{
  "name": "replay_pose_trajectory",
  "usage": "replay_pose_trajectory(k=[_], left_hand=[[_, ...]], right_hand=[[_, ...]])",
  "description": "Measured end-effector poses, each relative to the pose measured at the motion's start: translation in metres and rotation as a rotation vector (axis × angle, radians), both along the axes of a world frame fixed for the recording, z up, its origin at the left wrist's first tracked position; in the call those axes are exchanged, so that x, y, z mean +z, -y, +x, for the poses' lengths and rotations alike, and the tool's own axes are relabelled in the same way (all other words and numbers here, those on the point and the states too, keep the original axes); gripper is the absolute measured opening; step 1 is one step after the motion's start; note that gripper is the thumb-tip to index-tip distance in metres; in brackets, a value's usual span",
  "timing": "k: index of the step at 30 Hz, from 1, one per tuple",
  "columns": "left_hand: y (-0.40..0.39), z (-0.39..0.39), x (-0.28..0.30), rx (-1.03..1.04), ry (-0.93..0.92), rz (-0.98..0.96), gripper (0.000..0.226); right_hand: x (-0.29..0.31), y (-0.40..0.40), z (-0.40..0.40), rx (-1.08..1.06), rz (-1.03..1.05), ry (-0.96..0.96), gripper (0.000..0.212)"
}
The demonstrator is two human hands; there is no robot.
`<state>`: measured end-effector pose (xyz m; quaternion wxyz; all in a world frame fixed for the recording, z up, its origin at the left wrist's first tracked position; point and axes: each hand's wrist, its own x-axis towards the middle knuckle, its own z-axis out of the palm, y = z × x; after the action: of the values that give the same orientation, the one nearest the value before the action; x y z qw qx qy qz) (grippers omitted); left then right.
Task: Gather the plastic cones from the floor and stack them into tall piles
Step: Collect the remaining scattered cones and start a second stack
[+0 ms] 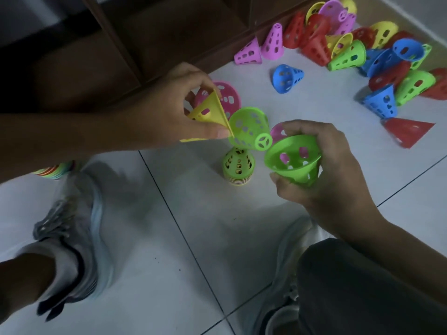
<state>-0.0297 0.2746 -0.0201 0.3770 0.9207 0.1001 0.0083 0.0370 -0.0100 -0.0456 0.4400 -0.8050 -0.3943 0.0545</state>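
My left hand (174, 110) pinches a yellow cone (208, 112) by its rim, with a pink cone (225, 95) behind it. A green cone (249, 128) lies tilted in the air just right of that hand; whether the hand holds it I cannot tell. My right hand (333, 170) grips another green cone (292, 158), wide end up, and a pink cone (278, 131) shows behind its fingers. A short stack of cones (238, 169) with a green top stands on the floor below and between the hands.
Many loose cones (358, 49) in red, blue, green, yellow and pink lie scattered at the upper right. A blue cone (286, 77) lies apart. A dark wooden shelf (125, 39) stands behind. My shoes (72, 228) are on the white tiles; another stack (56, 170) peeks under my left arm.
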Motion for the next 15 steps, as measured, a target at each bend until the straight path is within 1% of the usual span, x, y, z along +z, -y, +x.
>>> replay_pose_trajectory(k=[6, 11, 15], left_hand=[[0.002, -0.011, -0.018, -0.026, -0.100, 0.020, 0.080], [0.003, -0.014, -0.037, -0.053, -0.155, 0.030, 0.077], [-0.003, -0.018, -0.046, -0.049, -0.211, 0.065, 0.081]], right_hand=[[-0.013, -0.003, -0.010, 0.025, -0.026, 0.002, 0.062], [-0.025, -0.008, -0.013, 0.019, -0.060, -0.011, 0.062], [-0.037, -0.012, -0.016, 0.023, -0.139, -0.091, 0.062]])
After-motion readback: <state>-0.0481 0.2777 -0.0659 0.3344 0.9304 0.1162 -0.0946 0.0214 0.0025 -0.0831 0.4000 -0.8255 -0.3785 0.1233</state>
